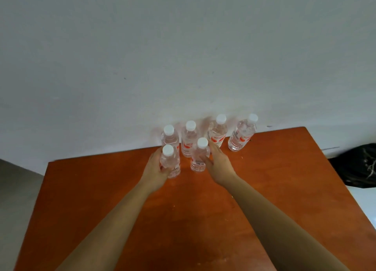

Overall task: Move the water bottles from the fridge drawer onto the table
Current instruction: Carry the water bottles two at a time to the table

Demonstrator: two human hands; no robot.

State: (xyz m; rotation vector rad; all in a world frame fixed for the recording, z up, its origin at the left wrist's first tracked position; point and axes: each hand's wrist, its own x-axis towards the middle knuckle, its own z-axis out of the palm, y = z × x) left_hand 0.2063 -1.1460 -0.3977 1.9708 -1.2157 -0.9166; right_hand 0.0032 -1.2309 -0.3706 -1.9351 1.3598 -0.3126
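Fingers of left hand and right hand each clasp one water bottle on table.

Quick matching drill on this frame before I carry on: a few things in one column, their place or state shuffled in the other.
1. left hand
2. right hand
3. far-right bottle
4. black bag

A. lies beyond the table's right edge
B. grips the front-right bottle
C. stands untouched near the wall
D. grips the front-left bottle

Pairs: 1-D, 2-B, 3-C, 4-A.
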